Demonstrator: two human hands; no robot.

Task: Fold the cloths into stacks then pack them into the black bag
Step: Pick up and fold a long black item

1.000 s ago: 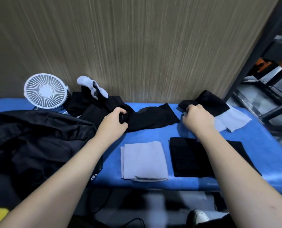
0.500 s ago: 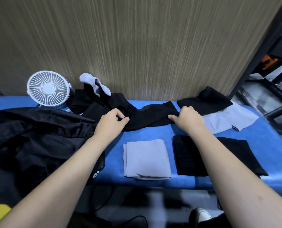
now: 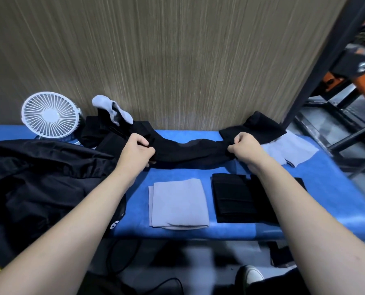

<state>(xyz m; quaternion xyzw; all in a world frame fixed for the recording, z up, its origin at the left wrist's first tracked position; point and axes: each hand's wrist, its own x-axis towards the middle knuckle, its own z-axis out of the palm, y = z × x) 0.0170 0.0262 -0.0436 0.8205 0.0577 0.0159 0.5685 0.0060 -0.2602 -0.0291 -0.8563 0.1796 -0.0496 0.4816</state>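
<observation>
No readable text; white print on black bag (image 3: 39,188) edge partly hidden, illegible.

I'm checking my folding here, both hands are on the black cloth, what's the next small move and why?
Probably lift the black cloth clear and pull it taut. The left hand and right hand grip its two ends, but its middle sags bunched on the blue table, so it cannot fold flat yet.
</observation>
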